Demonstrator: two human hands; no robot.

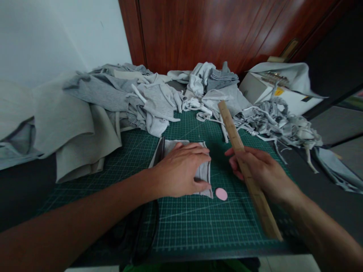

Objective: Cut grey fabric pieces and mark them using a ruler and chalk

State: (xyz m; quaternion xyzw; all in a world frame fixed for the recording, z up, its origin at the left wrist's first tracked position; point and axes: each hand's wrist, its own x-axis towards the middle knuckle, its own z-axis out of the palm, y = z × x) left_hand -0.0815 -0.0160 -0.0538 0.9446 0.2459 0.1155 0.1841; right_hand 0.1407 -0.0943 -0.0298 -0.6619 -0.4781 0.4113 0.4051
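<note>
"While your left hand [181, 172] lies palm down on the grey fabric piece [203, 174], how do its fingers stand?"

"You have them slightly fanned, the thumb well apart on your side, tips near the fabric's right edge."

"And your right hand [261, 170]?"

"You pinch the wooden ruler [230, 128] near its middle, thumb above, fingers curled beneath."

"Which way does the ruler lie from the fabric?"

"To your right, apart from it, your right hand the nearer. Its long axis slants from far left to near right, whereas the fabric's right edge points almost straight away from you, so the two aren't parallel."

"Anything between them?"

"A pink disc [221, 194] on the green cutting mat [187, 226], just beside the fabric's near corner. Beyond, you face heaped grey cloth [159, 96], and tangled strips [272, 117] at the right."
</note>
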